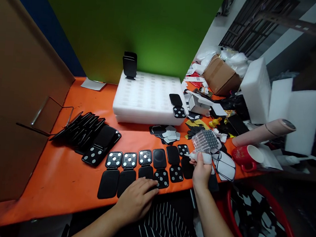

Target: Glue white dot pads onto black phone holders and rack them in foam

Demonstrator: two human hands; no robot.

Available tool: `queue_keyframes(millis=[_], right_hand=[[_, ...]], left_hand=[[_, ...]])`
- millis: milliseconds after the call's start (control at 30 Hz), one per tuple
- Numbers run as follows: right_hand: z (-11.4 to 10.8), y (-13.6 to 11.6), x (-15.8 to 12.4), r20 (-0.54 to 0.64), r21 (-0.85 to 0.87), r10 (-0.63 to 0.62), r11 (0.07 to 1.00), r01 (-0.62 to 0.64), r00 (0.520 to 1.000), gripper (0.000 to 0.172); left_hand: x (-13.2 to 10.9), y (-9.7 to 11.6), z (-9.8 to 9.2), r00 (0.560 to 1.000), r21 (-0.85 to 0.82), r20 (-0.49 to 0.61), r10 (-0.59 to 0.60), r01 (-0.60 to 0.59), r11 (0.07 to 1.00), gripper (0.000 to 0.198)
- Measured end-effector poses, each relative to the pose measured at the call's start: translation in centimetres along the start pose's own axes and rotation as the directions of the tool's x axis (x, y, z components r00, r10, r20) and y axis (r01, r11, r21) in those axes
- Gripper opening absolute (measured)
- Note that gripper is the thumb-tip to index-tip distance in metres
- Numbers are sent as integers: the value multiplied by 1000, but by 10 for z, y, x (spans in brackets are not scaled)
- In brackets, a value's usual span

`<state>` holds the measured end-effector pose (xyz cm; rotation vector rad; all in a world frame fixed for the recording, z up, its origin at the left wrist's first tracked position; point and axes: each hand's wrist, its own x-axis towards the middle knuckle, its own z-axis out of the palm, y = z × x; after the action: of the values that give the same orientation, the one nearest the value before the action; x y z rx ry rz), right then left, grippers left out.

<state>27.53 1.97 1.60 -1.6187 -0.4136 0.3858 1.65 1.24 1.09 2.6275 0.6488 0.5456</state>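
A row of opened black hinged cases [142, 167] with white dots lies along the front of the orange table [59, 176]. My left hand [137, 199] rests fingers down on the lower flaps of the middle cases, open. My right hand [201, 170] is closed round a small white glue bottle [199, 157], whose nozzle points left toward the case at the row's right end. A clear plastic tray of small parts [206, 140] sits just behind that hand.
A fanned stack of black cases [86, 130] lies at the left. A white foam block [148, 97] stands behind the row with cases on it. A red mug [245, 157], a roll, foam sheets and a cardboard box crowd the right. A red basket [259, 219] sits below.
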Motion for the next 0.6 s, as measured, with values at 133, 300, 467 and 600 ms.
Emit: queue_keyframes(millis=[133, 300, 467, 600], right_hand=[[11, 3, 11, -21, -180, -59, 982, 54, 998, 42], [11, 9, 15, 9, -391, -140, 911, 132, 990, 44], [9, 6, 17, 48, -444, -205, 872, 205, 978, 45], [7, 0, 18, 72, -485, -248, 838, 251, 966, 44]], left_hand=[[0, -1, -3, 999, -27, -47, 28, -29, 999, 34], [0, -2, -5, 998, -72, -59, 34, -38, 997, 34], [-1, -3, -3, 999, -99, -38, 30, -34, 994, 35], [-2, -4, -2, 999, -116, -19, 36, -38, 992, 35]])
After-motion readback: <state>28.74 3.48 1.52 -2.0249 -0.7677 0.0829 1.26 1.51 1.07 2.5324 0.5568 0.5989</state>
